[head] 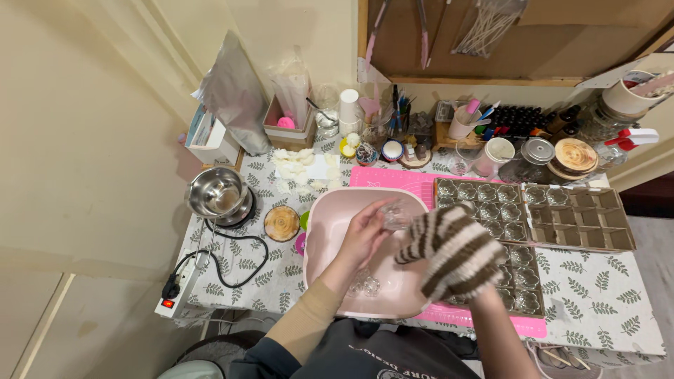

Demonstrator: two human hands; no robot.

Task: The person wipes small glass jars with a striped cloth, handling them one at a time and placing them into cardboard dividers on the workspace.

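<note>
My left hand (363,236) holds a small clear glass jar (395,214) over a pink plastic basin (330,210). My right hand (453,254) is inside a brown-and-cream striped knitted mitt, with the mitt's tip against the jar. A few more clear jars (365,284) lie at the bottom of the basin. To the right, cardboard divider trays (484,203) hold several similar glass jars, and another cardboard tray (579,217) has mostly vacant cells.
A steel bowl (216,193) sits on a small hot plate at the left, beside a round wooden coaster (282,223), a black cable and a power strip (179,291). Cups, bottles, brushes and jars crowd the back edge by the wall.
</note>
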